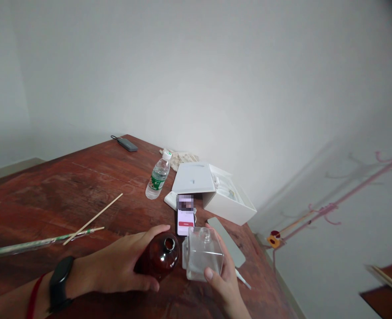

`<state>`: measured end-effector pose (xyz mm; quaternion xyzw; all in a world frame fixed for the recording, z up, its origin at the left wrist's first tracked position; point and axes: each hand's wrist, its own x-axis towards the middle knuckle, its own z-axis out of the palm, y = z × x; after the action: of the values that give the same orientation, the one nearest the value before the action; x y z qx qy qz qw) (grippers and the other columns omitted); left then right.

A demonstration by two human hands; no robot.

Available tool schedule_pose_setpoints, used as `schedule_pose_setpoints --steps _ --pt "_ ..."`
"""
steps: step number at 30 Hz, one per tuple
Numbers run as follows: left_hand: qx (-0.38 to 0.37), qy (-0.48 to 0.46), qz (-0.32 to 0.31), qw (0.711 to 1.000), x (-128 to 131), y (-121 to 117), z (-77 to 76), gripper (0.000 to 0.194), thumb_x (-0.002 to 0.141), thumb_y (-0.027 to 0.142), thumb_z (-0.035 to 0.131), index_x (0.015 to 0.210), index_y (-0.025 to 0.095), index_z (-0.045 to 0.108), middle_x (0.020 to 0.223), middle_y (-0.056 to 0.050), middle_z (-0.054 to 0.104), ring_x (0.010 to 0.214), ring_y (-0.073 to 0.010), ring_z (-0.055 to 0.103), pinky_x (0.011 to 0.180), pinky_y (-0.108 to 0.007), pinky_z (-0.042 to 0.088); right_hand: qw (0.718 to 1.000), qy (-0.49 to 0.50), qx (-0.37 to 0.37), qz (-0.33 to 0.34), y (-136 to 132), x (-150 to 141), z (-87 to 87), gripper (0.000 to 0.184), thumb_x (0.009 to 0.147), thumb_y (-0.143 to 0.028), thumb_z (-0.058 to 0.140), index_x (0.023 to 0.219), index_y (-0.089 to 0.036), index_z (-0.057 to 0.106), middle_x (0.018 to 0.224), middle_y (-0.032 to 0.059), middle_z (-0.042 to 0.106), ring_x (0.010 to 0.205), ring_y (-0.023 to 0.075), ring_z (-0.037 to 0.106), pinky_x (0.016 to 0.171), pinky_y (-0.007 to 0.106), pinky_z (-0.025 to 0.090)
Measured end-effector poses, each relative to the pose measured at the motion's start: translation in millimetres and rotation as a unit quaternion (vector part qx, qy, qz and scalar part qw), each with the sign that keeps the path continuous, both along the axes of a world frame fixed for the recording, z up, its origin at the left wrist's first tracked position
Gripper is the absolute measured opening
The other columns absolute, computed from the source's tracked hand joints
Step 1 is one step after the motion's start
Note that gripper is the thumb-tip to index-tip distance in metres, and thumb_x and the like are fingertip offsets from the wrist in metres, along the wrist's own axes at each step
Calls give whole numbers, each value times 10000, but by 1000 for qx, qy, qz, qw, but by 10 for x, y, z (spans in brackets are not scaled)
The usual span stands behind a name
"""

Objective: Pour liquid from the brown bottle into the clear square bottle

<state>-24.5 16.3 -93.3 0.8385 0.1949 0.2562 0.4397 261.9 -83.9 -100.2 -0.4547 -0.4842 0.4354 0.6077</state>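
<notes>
The left hand grips a round brown glass bottle, and the right hand grips a square clear glass bottle just beside it. Both bottles stand on the red-brown wooden desk, in front of the lit phone. Both look open and empty; nothing seems poured yet.

No legible text on bottle label or phone

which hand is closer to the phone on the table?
Right. The right hand grips the clear square bottle just below the phone; the left hand holds the brown bottle, further to the phone's lower left.
</notes>
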Motion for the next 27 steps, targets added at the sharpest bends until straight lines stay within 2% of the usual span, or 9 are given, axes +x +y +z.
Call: schedule_pose_setpoints --steps 3,7,11,16,27 --pt "2 11 13 1000 -4 2 -25 1117 846 602 935 1724 275 325 1651 -135 611 1484 -428 608 1263 -522 466 1000 2 1 6 0 -9 8 1011 694 -612 1009 1568 -272 633 1443 179 796 1269 435 778 1041 525 650" --pt "5 -4 9 1000 -5 -8 -30 1091 855 660 909 1715 280 355 1644 -141 618 1469 -439 619 1237 -524 494 1000 -3 8 10 -2 -2 -3 969 726 -602 994 1566 -280 635 1442 173 798 1262 431 786 1042 525 654" --pt "6 -1 12 1000 -1 -11 -11 1089 845 621 937 1712 310 355 1646 -133 621 1458 -438 632 1209 -522 520 1000 -17 20 -4 3 31 -53 929 725 -617 993 1532 -293 664 1506 161 759 1360 437 735 1114 548 615" --pt "10 -12 10 1000 -8 -10 -14 1071 851 686 907 1697 282 389 1611 -131 652 1434 -433 653 1201 -497 531 999 -27 20 -13 9 60 -96 898 729 -604 995 1516 -306 680 1562 158 721 1409 444 703 1136 543 605" --pt "10 -15 1 1000 -2 -1 -23 1066 856 697 903 1686 294 369 1603 -127 658 1423 -429 660 1185 -511 532 999 -25 17 -17 12 66 -96 941 716 -599 1003 1528 -259 671 1542 179 735 1404 457 705 1132 558 609"
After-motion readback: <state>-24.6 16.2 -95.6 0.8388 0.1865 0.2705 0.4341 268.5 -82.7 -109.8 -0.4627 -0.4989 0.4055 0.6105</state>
